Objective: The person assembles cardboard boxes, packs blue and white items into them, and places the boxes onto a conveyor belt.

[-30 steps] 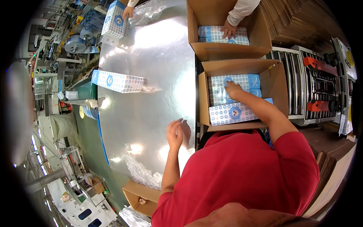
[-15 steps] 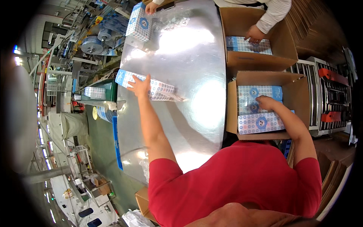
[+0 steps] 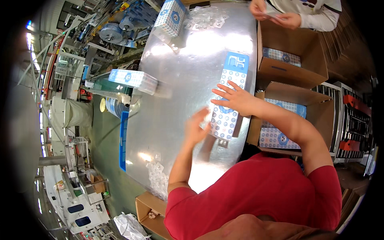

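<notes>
While the right hand (image 3: 236,100) is spreading its fingers flat across a long package (image 3: 224,122), the left hand (image 3: 197,128) is hanging blurred at 8 o'clock, half open and showing nothing in its hold; whether it is touching, I cannot tell. The package is lying on the metal table (image 3: 180,108), leaving a narrow strip before the 3 o'clock edge and an open carton (image 3: 320,124) at 4 o'clock. Bare metal is stretching toward 9 o'clock, where package number 2 (image 3: 134,80) is overhanging the far edge. Rows of small round prints are covering the nearer package's white face; 1 blue panel is capping its 12 o'clock end.
</notes>
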A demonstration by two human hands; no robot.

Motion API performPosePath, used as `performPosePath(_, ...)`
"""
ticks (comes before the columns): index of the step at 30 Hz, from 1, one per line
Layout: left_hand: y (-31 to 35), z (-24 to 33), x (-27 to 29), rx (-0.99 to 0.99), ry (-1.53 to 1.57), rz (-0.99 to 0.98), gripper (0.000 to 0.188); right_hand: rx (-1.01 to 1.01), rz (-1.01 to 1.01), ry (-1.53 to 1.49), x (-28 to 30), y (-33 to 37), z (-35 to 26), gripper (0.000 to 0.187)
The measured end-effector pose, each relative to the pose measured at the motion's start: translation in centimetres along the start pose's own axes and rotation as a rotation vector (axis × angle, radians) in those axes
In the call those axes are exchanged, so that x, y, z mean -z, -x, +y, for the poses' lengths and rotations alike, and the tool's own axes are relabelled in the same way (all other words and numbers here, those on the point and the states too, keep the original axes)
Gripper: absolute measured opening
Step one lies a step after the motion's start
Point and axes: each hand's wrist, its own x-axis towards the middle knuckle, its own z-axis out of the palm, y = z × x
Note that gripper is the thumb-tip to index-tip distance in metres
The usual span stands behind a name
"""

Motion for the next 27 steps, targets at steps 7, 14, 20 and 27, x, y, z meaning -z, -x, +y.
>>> performPosePath(7,-11.6,-15.0,8.3,0.516,-0.611,0.458,0.056,0.180,-0.056,-0.021,-0.8,-1.8,-4.2,0.091)
performPosePath(14,-9.8,-14.2,3.7,0.411,-0.446,0.022,0.040,0.431,-0.080,-0.155,-2.0,-0.5,-7.6,0.093)
performPosePath(20,1.8,-3.8,4.5,-0.151,-0.009,-0.205,0.027,0.247,-0.137,0.096,-0.4,0.6,-0.8,0.089)
performPosePath(27,-3.6,3.2,2.8,0.122,-0.277,0.009,0.078,0.272,-0.031,0.078,-1.3,1.7,-5.1,0.065)
